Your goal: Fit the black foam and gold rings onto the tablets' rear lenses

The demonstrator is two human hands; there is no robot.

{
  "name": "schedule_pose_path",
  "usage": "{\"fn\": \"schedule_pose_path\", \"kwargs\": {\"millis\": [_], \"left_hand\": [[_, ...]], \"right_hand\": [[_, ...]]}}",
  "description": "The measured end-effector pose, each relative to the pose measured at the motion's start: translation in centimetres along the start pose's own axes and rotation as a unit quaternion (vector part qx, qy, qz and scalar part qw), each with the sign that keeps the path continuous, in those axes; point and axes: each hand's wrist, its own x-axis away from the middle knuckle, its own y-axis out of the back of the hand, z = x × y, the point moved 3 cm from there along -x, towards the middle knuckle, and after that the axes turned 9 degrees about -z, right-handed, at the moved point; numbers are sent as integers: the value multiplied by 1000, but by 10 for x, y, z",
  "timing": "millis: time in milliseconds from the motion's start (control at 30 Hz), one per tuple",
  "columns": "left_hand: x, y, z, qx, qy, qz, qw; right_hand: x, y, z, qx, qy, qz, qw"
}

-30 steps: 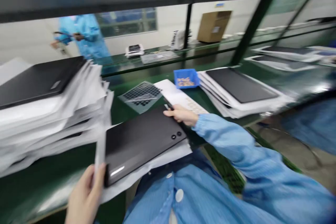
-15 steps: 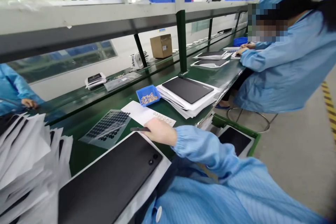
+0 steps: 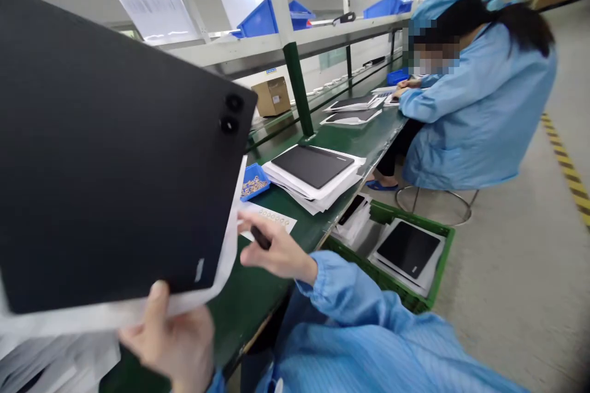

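My left hand (image 3: 177, 338) grips the lower edge of a large dark tablet (image 3: 115, 153) together with the white sheet (image 3: 225, 264) behind it, thumb on the front. The tablet is raised and tilted, with two round camera rings at its upper right corner. My right hand (image 3: 276, 245) is just right of the tablet, closed around a dark pen-like tool (image 3: 260, 237). Beyond that hand lies a white sheet with small rings (image 3: 286, 221), and behind it a blue tray (image 3: 255, 182) of small parts.
Another tablet (image 3: 313, 166) lies on a paper stack. A green crate (image 3: 445, 267) holding tablets is at the lower right. A co-worker (image 3: 474, 98) sits farther along the green bench (image 3: 369, 138). White papers (image 3: 59, 362) are at the lower left.
The large tablet and its sheet have risen from the bench, now in my left hand, which has come into view. My right hand has turned, with the tool still in it. The view has shifted right.
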Motion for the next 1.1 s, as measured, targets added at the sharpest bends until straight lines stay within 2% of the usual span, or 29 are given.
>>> {"fn": "schedule_pose_path", "kwargs": {"millis": [67,100,200,267,367,467,533,667,733,833,967,1033,1100], "left_hand": [[16,-37,11,59,-20,-40,997],[24,-54,16,124,7,-40,991],[37,-94,26,201,176,95,959],[30,-111,27,206,275,175,923],[6,-133,33,145,362,237,890],[-10,-163,48,77,385,276,877],[-7,-184,62,45,381,299,874],[16,-215,94,-34,371,355,858],[26,-221,107,-78,367,385,843],[30,-219,119,-123,351,423,826],[19,-208,115,-144,305,458,823],[16,-209,103,-133,274,468,830],[23,-216,85,-108,246,481,835]], "right_hand": [[-20,15,21,21,50,-100,993],[-28,26,30,38,63,-141,987],[-53,74,53,72,58,-205,974],[-71,113,60,87,-7,-214,973],[-95,172,63,112,-117,-233,959],[-111,216,60,225,-202,-250,920],[-116,236,55,293,-233,-248,893],[-121,262,42,382,-240,-258,854],[-121,270,35,424,-234,-264,834],[-120,277,28,461,-215,-277,815],[-110,280,34,459,-167,-316,813],[-100,276,43,444,-146,-334,818],[-89,267,53,396,-132,-355,836]]}}
